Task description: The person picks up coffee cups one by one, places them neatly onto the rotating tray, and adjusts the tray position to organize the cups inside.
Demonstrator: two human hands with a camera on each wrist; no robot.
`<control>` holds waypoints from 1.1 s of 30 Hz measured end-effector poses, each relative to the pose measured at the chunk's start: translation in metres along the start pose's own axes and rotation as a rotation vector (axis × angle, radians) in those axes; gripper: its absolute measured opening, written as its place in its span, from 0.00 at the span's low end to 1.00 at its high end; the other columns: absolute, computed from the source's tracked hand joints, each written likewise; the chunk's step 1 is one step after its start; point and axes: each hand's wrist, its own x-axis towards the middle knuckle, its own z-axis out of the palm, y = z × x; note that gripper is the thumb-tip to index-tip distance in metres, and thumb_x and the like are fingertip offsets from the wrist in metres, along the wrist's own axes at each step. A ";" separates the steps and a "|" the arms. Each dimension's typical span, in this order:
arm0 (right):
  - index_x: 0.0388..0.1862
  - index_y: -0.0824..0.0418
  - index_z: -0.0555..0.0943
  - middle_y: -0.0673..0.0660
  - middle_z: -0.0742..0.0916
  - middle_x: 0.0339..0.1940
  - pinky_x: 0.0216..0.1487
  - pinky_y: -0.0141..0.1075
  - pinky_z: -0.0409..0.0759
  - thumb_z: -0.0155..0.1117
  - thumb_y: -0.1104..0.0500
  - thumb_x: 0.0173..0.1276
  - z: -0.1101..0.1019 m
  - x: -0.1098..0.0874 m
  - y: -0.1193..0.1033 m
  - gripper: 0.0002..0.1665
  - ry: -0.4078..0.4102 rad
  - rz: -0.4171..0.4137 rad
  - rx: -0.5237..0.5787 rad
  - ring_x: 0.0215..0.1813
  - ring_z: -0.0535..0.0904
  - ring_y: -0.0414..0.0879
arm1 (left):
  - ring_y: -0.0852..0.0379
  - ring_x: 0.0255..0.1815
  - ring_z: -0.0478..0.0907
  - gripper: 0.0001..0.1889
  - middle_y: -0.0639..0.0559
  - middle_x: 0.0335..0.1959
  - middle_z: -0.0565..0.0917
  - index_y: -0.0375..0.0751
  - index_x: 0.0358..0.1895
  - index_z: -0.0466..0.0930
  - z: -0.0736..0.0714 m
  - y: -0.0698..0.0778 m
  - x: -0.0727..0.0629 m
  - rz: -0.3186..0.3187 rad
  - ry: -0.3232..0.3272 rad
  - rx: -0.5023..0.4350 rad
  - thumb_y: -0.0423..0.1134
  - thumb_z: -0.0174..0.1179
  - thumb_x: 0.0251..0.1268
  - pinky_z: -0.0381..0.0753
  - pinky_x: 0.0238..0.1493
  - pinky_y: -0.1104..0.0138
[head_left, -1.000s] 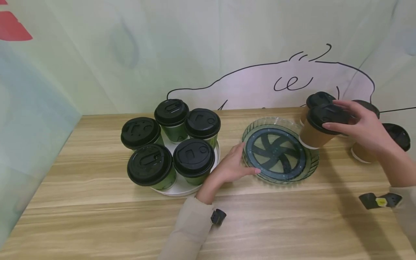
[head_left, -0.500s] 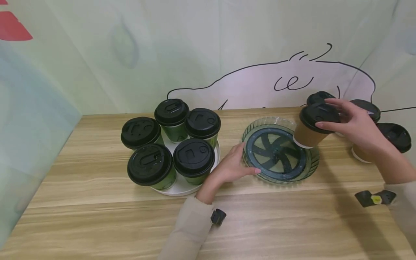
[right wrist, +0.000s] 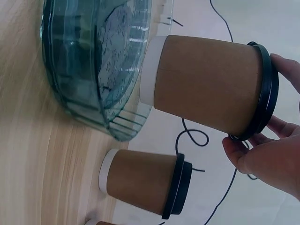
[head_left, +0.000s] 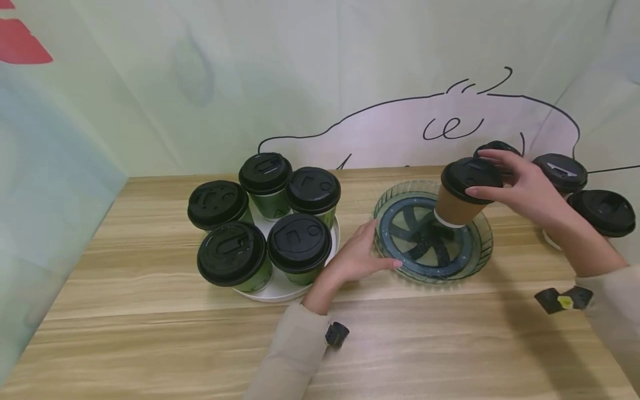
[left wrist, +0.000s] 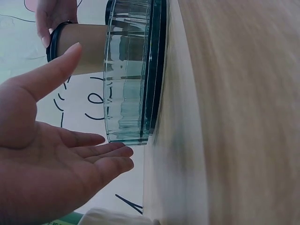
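My right hand [head_left: 525, 186] grips a brown paper cup [head_left: 457, 205] by its black lid [right wrist: 267, 91], thumb on the near side and fingers round the back. The cup hangs slightly tilted over the right part of a round, ribbed, green-tinted clear tray [head_left: 482, 261]; in the right wrist view its white base is level with the tray's rim. Against the tray's left side rest the fingertips of my left hand [head_left: 357, 255], thumb and fingers spread along the edge. In the left wrist view that hand [left wrist: 61, 154] is relaxed and holds nothing.
Left of the tray, a white round plate [head_left: 285, 293] bears several green cups with black lids [head_left: 300, 244]. Behind and beside my right forearm stand more brown cups with black lids [head_left: 602, 214]. A printed backdrop [head_left: 300, 83] rises along the table's far edge.
My right hand has carried the brown cup leftward, from the tray's right edge to over its inside. The left hand has stayed in place at the tray.
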 end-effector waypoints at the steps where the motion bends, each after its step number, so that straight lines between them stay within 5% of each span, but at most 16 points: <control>1: 0.72 0.53 0.54 0.66 0.60 0.69 0.55 0.65 0.59 0.65 0.47 0.59 0.001 0.001 -0.001 0.46 -0.001 -0.004 -0.003 0.63 0.59 0.71 | 0.48 0.71 0.46 0.50 0.40 0.71 0.48 0.34 0.71 0.42 0.000 0.000 0.000 -0.003 -0.001 0.002 0.48 0.65 0.54 0.52 0.67 0.57; 16: 0.70 0.54 0.59 0.62 0.66 0.65 0.55 0.61 0.64 0.68 0.51 0.57 0.028 0.014 -0.019 0.44 -0.077 -0.094 0.047 0.64 0.62 0.64 | 0.49 0.71 0.47 0.50 0.41 0.72 0.48 0.35 0.71 0.42 0.001 -0.001 0.003 -0.015 -0.002 0.005 0.49 0.66 0.53 0.52 0.67 0.58; 27: 0.66 0.61 0.63 0.61 0.70 0.63 0.61 0.55 0.60 0.69 0.57 0.56 0.050 0.024 -0.038 0.41 -0.102 -0.235 0.083 0.62 0.63 0.55 | 0.49 0.70 0.49 0.50 0.41 0.71 0.50 0.36 0.71 0.43 0.000 -0.001 0.003 -0.012 -0.007 0.001 0.48 0.66 0.52 0.54 0.67 0.57; 33: 0.66 0.61 0.63 0.61 0.70 0.62 0.62 0.53 0.61 0.69 0.54 0.56 0.061 0.028 -0.041 0.41 -0.100 -0.235 0.075 0.61 0.65 0.55 | 0.49 0.70 0.50 0.49 0.41 0.71 0.51 0.36 0.71 0.44 0.000 -0.002 0.004 -0.003 -0.005 0.002 0.48 0.66 0.52 0.55 0.66 0.57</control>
